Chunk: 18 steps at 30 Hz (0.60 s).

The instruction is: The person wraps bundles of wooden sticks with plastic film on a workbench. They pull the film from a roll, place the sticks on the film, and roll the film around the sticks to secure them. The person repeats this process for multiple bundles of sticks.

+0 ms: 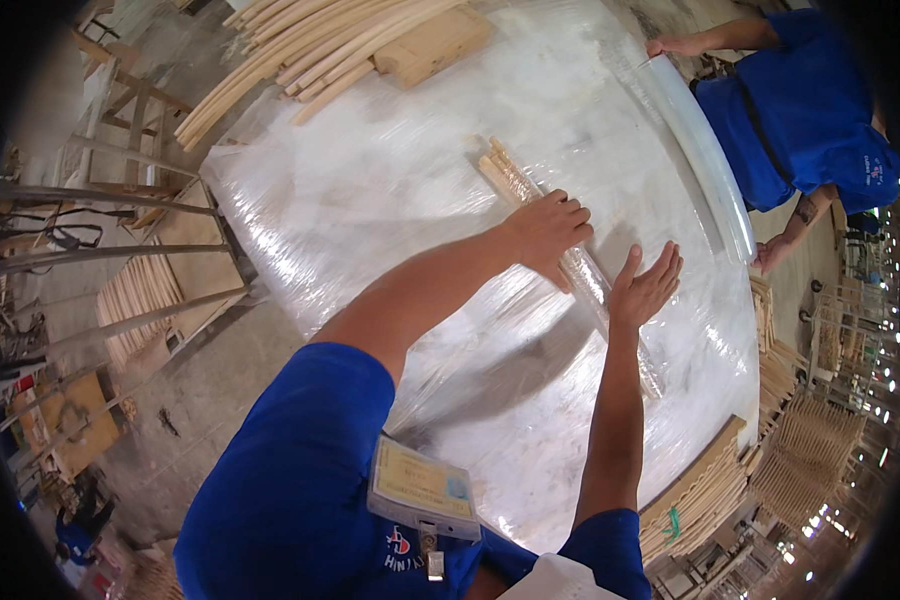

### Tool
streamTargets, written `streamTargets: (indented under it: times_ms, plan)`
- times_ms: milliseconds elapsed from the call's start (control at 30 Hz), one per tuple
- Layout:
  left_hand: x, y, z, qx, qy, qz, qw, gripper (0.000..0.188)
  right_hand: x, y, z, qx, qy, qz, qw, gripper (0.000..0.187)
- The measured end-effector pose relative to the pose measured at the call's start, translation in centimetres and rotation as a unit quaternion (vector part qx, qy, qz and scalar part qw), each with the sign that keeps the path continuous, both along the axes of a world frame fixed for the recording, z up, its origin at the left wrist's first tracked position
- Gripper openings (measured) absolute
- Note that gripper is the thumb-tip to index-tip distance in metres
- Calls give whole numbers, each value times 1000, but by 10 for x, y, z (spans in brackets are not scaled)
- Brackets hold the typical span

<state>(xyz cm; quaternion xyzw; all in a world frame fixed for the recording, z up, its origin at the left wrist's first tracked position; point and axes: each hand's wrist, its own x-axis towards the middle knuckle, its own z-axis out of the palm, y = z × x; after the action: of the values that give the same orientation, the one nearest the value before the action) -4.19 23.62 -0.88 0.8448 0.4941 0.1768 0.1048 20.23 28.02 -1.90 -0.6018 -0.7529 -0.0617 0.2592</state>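
Head view shows a slim bundle of pale wooden sticks wrapped in clear, shiny film (pixel 584 275) just right of the middle, its long axis slanting from 11 o'clock to 5 o'clock; bare stick ends point toward 11. The left hand (pixel 547 236) lies across its upper half, fingers bent over it. The right hand (pixel 647 288) is spread beside the lower half, fingers toward 1 o'clock; whether it touches the film I cannot tell. The left hand hides part of the bundle.

At 2 o'clock, a co-worker in blue (pixel 800 110) has hands near both ends of a long whitish film roll (pixel 712 150). Long pale wooden strips (pixel 315 50) lie at 11 o'clock, beside a flat wooden block (pixel 435 45).

Beneath, a broad whitish table covered in glossy film (pixel 370 190) fills the centre. Stacked wavy wooden pieces (pixel 808 455) stand at 4 o'clock, grey metal bars (pixel 115 255) at 9, over a concrete floor (pixel 205 395).
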Motion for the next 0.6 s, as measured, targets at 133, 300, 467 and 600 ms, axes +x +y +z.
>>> streamTargets:
  times_ms: [133,300,467,600]
  plan:
    - [6,11,-5,-65,-27,-6,998,90,10,-3,3,-11,30,4,999,49]
    - [7,-28,-11,10,-30,44,999,89,29,-104,-16,-27,-58,81,995,56]
    - [18,-129,-10,-96,27,17,995,92,39,-215,-5,-75,-21,74,994,56]
    - [15,-154,2,-114,19,59,991,94,29,-306,-6,-122,-37,75,989,86]
